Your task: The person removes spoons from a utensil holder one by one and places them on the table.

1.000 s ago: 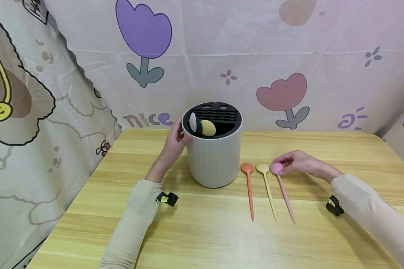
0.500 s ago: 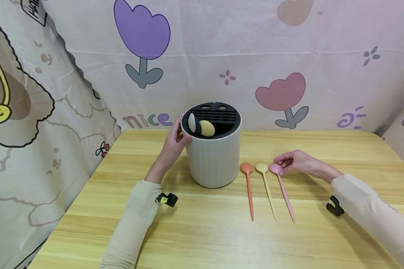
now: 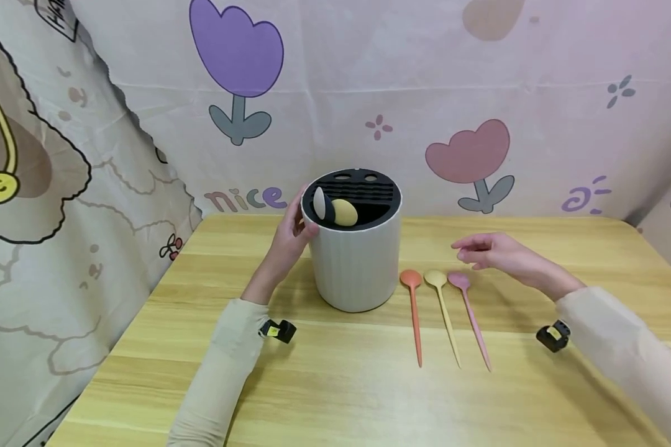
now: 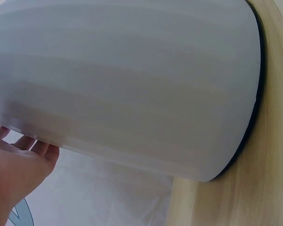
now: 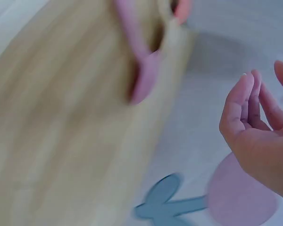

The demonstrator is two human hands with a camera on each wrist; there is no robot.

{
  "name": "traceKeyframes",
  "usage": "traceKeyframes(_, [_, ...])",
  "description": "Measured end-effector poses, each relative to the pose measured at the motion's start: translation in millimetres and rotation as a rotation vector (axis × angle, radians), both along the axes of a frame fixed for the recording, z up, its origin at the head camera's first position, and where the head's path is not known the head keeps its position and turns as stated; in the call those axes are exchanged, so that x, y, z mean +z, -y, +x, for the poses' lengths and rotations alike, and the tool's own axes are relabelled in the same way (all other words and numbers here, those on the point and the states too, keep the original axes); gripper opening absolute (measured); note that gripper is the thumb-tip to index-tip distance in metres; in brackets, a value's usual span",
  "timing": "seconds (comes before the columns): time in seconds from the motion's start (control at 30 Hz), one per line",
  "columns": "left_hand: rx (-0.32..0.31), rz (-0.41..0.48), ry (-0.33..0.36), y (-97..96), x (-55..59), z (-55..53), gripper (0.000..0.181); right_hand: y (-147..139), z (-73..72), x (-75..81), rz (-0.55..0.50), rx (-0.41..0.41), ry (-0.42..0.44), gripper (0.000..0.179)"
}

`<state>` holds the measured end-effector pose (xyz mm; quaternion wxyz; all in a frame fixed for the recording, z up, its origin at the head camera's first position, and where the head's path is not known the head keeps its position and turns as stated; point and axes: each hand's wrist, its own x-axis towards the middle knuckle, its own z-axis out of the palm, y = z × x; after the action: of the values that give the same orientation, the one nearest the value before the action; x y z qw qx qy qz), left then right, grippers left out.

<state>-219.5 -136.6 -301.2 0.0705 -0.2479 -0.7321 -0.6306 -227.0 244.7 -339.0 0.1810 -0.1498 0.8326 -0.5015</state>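
Note:
A white ribbed utensil holder (image 3: 355, 267) with a black slotted top stands upright on the table. My left hand (image 3: 287, 239) holds its left side near the rim, thumb in front; in the left wrist view the bent fingers (image 4: 49, 155) touch its wall. Two rounded spoon-like heads stick out of its front opening, one white and dark (image 3: 323, 205), one yellow (image 3: 345, 213). To its right lie an orange spoon (image 3: 414, 310), a yellow spoon (image 3: 444, 310) and a pink spoon (image 3: 472, 316). Above and behind the pink spoon's bowl, my right hand (image 3: 494, 253) hovers with loosely bent fingers, holding nothing.
The wooden table (image 3: 335, 391) reaches back to a printed cloth (image 3: 335, 136) hung behind it. Another printed cloth drapes down at the left. Each sleeve carries a small black wrist camera (image 3: 553, 335).
My right hand has let go of the pink spoon's bowl and risen up and away from it. The spoon stays on the table. The left hand and the holder keep their places.

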Motion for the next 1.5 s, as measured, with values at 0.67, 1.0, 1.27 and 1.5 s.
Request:
traceKeyframes(0.67, [0.015,-0.004,0.000,-0.1,2.6,-0.2,0.115,85,12.6,125.9,0.120,0.010,-0.456,0.029])
traceKeyframes(1.0, [0.019,-0.003,0.002,1.1,3.3,1.4,0.115,138,18.2,128.0,-0.104,0.089,-0.377,0.033])
traceKeyframes(1.27, [0.026,-0.020,0.005,0.3,4.7,2.2,0.115,153,14.5,127.8,-0.145,0.110,-0.323,0.031])
traceKeyframes(1.5, [0.026,-0.030,0.008,0.4,4.8,2.8,0.114,162,13.6,123.4,-0.148,0.148,-0.331,0.032])
